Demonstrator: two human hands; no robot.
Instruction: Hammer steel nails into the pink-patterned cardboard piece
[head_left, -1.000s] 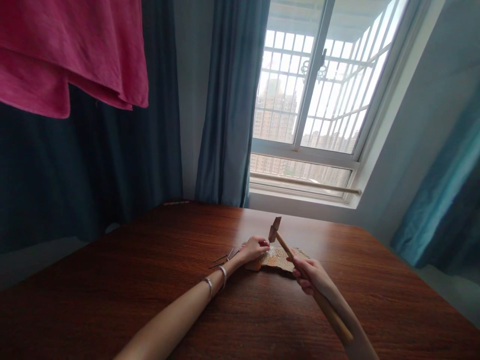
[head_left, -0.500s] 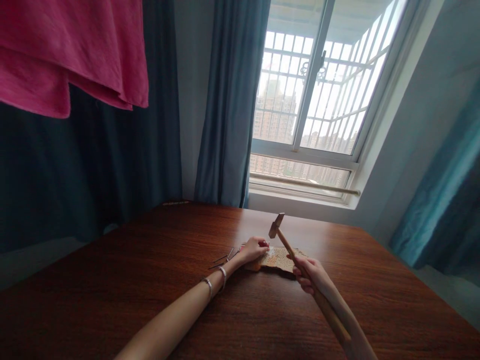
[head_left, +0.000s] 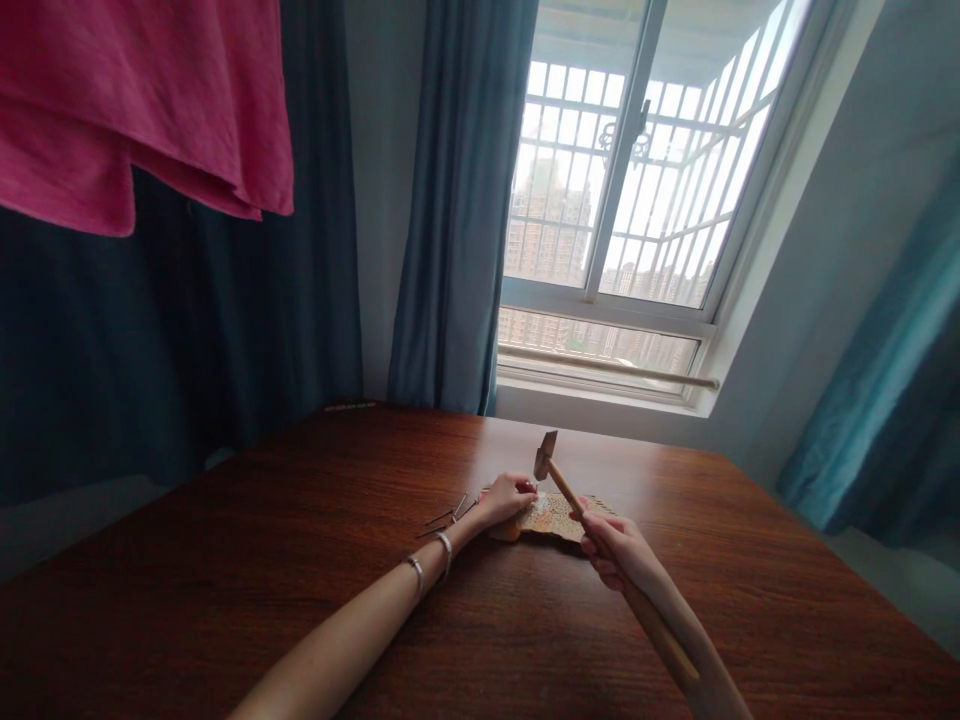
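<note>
My right hand [head_left: 611, 545] is wrapped round the wooden handle of a hammer [head_left: 545, 456], whose head is raised just above my left fingertips. My left hand [head_left: 511, 500] rests at the left end of a flat tan piece dotted with small holes [head_left: 564, 513], its thumb and fingers pinched together. A tiny light tip shows at those fingers, too small to name. The tan piece lies on the table and has a ragged, dark near edge. Left of my wrist lie several thin dark metal rods [head_left: 448, 514].
The brown wooden table [head_left: 360, 480] reaches to the wall under a barred window [head_left: 600, 230]. Blue curtains [head_left: 457, 200] hang behind it and at the right. A pink cloth [head_left: 150, 110] hangs at the upper left. A thin strip [head_left: 349, 406] lies at the far left edge.
The hammer head has moved slightly left and down toward my left fingers, with my right hand shifting a little left. My left hand stays almost in place.
</note>
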